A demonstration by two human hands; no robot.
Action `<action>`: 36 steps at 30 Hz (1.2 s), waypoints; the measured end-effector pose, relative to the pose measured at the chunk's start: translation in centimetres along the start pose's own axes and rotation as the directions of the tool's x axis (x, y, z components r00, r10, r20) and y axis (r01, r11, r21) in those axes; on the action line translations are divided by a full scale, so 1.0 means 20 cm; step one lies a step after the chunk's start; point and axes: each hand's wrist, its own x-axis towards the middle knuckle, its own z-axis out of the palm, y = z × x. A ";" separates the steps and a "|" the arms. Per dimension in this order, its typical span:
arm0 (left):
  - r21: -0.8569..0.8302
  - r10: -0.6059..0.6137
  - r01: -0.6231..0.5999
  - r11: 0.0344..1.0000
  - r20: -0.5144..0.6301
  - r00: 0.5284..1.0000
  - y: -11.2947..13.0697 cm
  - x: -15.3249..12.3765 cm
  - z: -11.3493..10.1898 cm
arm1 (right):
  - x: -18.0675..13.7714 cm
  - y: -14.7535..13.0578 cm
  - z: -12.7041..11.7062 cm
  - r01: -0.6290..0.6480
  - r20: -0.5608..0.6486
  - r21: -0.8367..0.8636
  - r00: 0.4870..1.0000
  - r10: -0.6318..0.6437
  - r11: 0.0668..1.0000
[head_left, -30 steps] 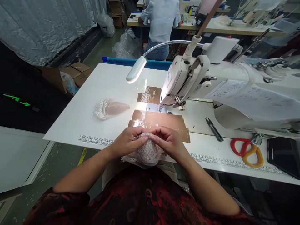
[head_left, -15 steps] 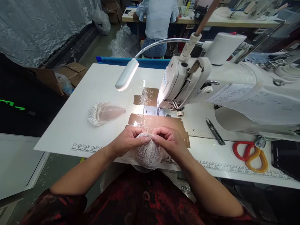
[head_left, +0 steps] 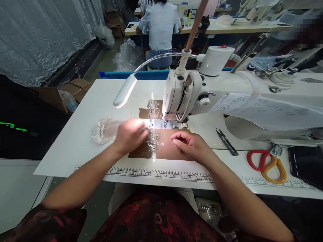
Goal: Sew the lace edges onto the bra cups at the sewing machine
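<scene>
My left hand (head_left: 132, 134) is over the table left of the needle, its fingers curled and smeared by motion. I cannot make out whether anything is in them. Just beyond it lies a white lace cup-shaped piece (head_left: 99, 131) with a sheer beige part, partly covered by the hand. My right hand (head_left: 188, 143) hovers over the brown tape-covered patch (head_left: 161, 151) in front of the needle. Its thumb and fingers are loosely curled together, and nothing shows between them. The sewing machine (head_left: 176, 95) stands behind both hands, its presser foot above the metal plate (head_left: 155, 123).
Black thread snips (head_left: 227, 143), scissors with red and orange handles (head_left: 267, 164) and a dark flat object (head_left: 305, 164) lie on the right. A lamp (head_left: 125, 90) hangs over the left side. A printed ruler (head_left: 151, 174) runs along the front edge. Another person (head_left: 161, 30) sits ahead.
The lace piece that both hands pinched at the front edge is gone from there. My left hand has moved left and up toward the other lace piece; my right hand stays near the tape.
</scene>
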 end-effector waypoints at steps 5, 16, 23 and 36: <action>0.209 0.169 -0.229 0.951 0.270 0.948 0.18 0.09 0.30 | 0.09 -0.01 0.01 0.024 -0.003 -0.262 1.000 -0.026 0.965; -0.302 0.278 -0.153 0.941 0.431 0.859 0.13 0.08 0.08 | 0.09 0.11 0.15 0.256 0.140 -0.770 0.961 -0.237 0.585; -0.258 0.381 -0.324 0.910 0.213 0.900 0.01 0.07 0.25 | 0.08 0.10 0.15 0.204 0.091 -0.834 0.967 -0.236 0.512; -0.203 0.449 -0.421 0.884 0.120 0.885 -0.06 0.19 0.33 | 0.16 0.10 0.15 0.116 -0.007 -0.837 0.975 -0.222 0.535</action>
